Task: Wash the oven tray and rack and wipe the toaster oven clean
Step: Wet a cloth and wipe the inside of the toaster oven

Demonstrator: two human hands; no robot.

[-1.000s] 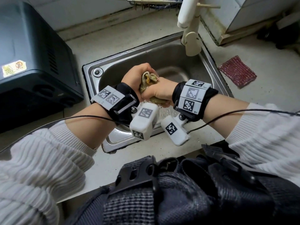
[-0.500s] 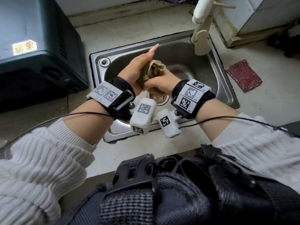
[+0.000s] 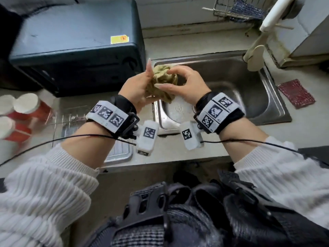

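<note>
fingers of left hand [image 3: 136, 87] and right hand [image 3: 188, 84] curl round a wadded cloth [image 3: 162, 81], apparently hiding its far side.

No word, brand or number can be read anywhere. The toaster oven [image 3: 74, 43] carries a yellow sticker [image 3: 119, 39] on its top, near the front right corner, with a small red-orange round sign on it; its print is too small to make out. The bands on both wrists bear white plates [image 3: 109, 115] with black-and-white square code markers [image 3: 214, 111], and the white blocks [image 3: 148, 135] hanging beneath the wrists each show one such marker; tiny characters beside some of the markers are too blurred to read
</note>
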